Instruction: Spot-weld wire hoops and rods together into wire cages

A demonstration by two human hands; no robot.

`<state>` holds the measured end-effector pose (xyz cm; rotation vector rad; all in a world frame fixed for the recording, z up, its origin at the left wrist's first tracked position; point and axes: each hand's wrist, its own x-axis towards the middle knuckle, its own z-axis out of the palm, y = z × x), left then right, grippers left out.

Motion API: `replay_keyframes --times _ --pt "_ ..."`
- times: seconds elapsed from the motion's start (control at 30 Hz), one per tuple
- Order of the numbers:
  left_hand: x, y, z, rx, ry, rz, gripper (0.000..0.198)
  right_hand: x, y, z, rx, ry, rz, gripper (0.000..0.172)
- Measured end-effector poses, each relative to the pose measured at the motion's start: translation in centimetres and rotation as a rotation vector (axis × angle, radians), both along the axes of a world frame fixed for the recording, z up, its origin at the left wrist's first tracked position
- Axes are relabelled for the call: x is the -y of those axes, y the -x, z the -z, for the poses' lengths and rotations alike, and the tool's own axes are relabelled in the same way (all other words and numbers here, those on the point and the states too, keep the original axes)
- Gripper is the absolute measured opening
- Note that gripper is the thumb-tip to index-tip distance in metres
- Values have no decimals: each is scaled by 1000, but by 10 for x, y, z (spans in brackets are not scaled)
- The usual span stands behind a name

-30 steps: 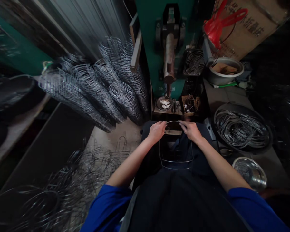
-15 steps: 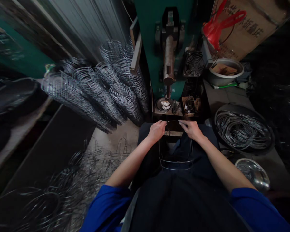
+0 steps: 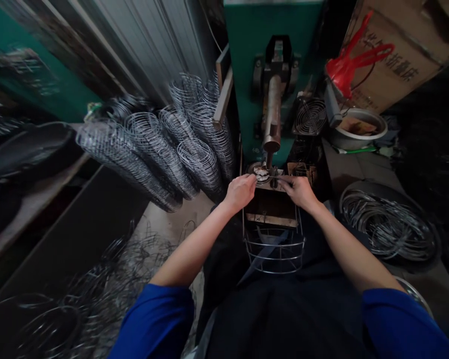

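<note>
You hold a wire basket frame (image 3: 275,244) in front of your body, its upper rim pushed forward to the small platform under the electrode (image 3: 271,144) of the green welding machine (image 3: 262,45), its ringed lower part hanging over your dark apron (image 3: 284,314). Your left hand (image 3: 240,191) is closed on the rim wire from the left, and your right hand (image 3: 300,192) is closed on it from the right, fingertips pinching the wire close to the electrode tip. The frame looks light and springy: thin steel wire, stiff enough to keep its shape but likely to flex and twist if gripped at one point, so the two-sided hold on the rim seems the steadiest place to take it. The wire is probably smooth and a little slippery, with sharp cut ends. To your left, long rows of finished wire frames (image 3: 153,149) lean stacked against a corrugated wall, and a tangle of loose wire pieces (image 3: 108,279) covers the floor. To your right, a coil of wire rings (image 3: 389,229) lies on the dark worktop (image 3: 344,164); behind it sit a small fan (image 3: 311,116), a metal bowl (image 3: 361,130) and a red plastic bag (image 3: 353,60). The exact contact between wire and electrode is hidden by your fingers, and the edges of the view are blurred and dark.
</note>
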<state>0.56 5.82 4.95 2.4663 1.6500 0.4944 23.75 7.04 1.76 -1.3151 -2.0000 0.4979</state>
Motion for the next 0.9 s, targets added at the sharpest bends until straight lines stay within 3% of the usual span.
replay_keyframes --times 0.37,0.9 --pt "-22 -2 -9 49 15 23 23 -23 -5 -15 10 34 -50 25" --pt "-33 3 -2 115 3 72 19 -30 -1 -25 38 86 -43 25"
